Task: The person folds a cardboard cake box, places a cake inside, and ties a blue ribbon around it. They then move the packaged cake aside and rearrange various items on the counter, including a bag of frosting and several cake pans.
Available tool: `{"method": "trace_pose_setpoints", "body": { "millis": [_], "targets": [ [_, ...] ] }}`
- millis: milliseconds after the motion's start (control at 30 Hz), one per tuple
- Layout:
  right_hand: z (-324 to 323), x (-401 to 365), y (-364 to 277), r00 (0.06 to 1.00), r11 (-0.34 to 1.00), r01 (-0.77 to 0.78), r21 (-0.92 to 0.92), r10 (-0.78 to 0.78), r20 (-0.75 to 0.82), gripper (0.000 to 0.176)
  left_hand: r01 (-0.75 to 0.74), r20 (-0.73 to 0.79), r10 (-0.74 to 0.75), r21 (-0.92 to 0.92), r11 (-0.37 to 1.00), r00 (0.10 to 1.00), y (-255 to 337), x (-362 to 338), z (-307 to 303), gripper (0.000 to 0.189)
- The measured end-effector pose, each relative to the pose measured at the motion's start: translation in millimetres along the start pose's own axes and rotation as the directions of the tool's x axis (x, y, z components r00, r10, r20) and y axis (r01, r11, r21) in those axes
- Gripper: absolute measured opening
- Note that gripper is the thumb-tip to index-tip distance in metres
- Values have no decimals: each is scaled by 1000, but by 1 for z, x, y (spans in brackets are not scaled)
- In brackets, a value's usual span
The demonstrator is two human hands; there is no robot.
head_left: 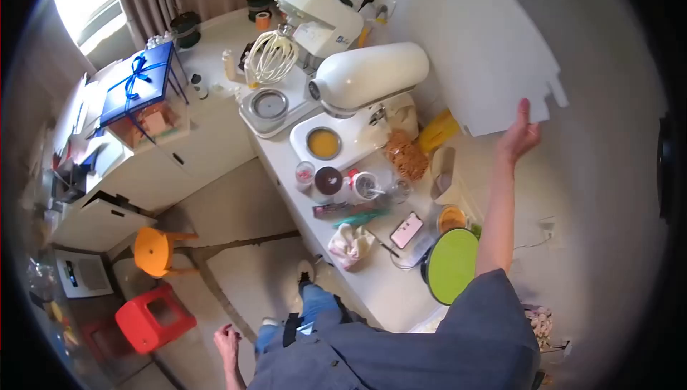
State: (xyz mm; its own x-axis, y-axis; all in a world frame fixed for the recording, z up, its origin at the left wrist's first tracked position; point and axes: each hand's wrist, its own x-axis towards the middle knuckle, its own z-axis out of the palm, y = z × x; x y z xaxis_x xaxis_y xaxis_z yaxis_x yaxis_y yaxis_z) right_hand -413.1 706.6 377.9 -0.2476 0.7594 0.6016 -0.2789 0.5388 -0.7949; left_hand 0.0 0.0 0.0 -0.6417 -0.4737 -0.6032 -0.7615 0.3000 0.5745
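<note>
My right hand point(520, 136) is stretched out at the upper right, its thumb on the near edge of a large white sheet point(476, 46). This flat, stiff-looking sheet has a notched lower right corner, and my other fingers are partly hidden at its edge. Low at my side hangs my left hand point(227, 341), fingers loosely curled and somewhat apart, with nothing visible in it. Below my right forearm lies a round green turntable-like disc point(454, 265). Beside it are a tub of orange-brown contents point(452, 218) and a phone point(406, 230).
Two white stand mixers point(376, 75) stand along the counter, one with a whisk point(272, 57). A bowl of yellow liquid point(323, 143), several jars, a bag of brown crumbs point(406, 155) and a cloth point(351, 245) lie nearer. An orange stool point(153, 251) and red stool point(154, 318) stand left.
</note>
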Motion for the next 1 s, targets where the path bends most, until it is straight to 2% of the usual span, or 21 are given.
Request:
{"method": "trace_pose_setpoints", "body": {
  "millis": [33, 67, 100, 167, 233, 300, 367, 433, 500, 533, 567, 633, 667, 733, 833, 900, 933, 967, 1000],
  "targets": [
    [-13, 0, -17, 999, 1000, 13, -11, -13, -34, 28, -69, -9, 69, 15, 997, 998, 13, -4, -5, 32],
    [-20, 22, -48, 991, 991, 104, 82, -96, -96, 25, -138, -19, 139, 29, 990, 990, 28, -6, -9, 33],
    [-25, 43, -79, 971, 965, 204, 163, -179, -157, 22, -328, -41, 326, -66, 942, 944, 92, 51, 70, 32],
    [-55, 20, -121, 960, 899, 256, 356, -193, -202, 20, -462, -84, 463, 25, 886, 882, 135, 24, 49, 31],
    [-77, -11, -164, 955, 901, 289, 322, -246, -168, 23, -576, -81, 577, 37, 816, 813, 187, -2, 33, 30],
    [-93, -38, -204, 954, 897, 297, 328, -268, -131, 25, -789, -185, 782, 48, 612, 596, 220, -14, 35, 35],
    [-107, -72, -237, 969, 902, 245, 355, -233, -77, 31, -890, -185, 897, 149, 430, 402, 251, -36, 20, 43],
    [-130, -98, -260, 992, 924, 102, 368, -124, 38, 39, -925, -208, 962, 299, 235, 177, 268, -65, -10, 52],
    [-139, -144, -280, 980, 919, -67, 389, -11, 197, 45, -935, -186, 983, 350, 62, -4, 258, -82, -41, 62],
    [-138, -174, -291, 955, 903, -160, 398, 39, 295, 47, -911, -190, 980, 411, 27, -56, 246, -88, -56, 62],
    [-133, -204, -300, 912, 882, -256, 396, 84, 401, 49, -880, -189, 977, 474, 3, -98, 230, -93, -71, 62],
    [-114, -266, -297, 760, 797, -524, 301, 278, 587, 50, -745, -186, 965, 667, -13, -183, 198, -89, -101, 71],
    [-112, -299, -291, 663, 741, -634, 222, 371, 650, 50, -735, -156, 973, 678, -20, -170, 177, -92, -126, 74],
    [-97, -354, -274, 373, 514, -854, 79, 500, 782, 48, -705, -122, 983, 709, -8, -134, 137, -91, -175, 63],
    [-72, -441, -241, 107, 429, -899, -87, 409, 906, 45, -713, -97, 991, 701, 1, -94, 75, -92, -233, 47],
    [-59, -493, -232, 111, 723, -629, -286, 447, 888, 49, -749, -108, 993, 661, 33, -52, 41, -92, -265, 36],
    [-53, -514, -237, 120, 821, -439, -364, 455, 882, 51, -738, -142, 985, 674, 25, -95, 29, -92, -278, 27],
    [-50, -536, -243, 226, 952, -145, -269, 296, 928, 54, -743, -135, 987, 669, 31, -81, 14, -90, -290, 27],
    [-49, -563, -268, 323, 964, 182, -192, 126, 938, 58, -731, -171, 983, 679, 70, -65, 1, -88, -298, 22]
  ]
}}
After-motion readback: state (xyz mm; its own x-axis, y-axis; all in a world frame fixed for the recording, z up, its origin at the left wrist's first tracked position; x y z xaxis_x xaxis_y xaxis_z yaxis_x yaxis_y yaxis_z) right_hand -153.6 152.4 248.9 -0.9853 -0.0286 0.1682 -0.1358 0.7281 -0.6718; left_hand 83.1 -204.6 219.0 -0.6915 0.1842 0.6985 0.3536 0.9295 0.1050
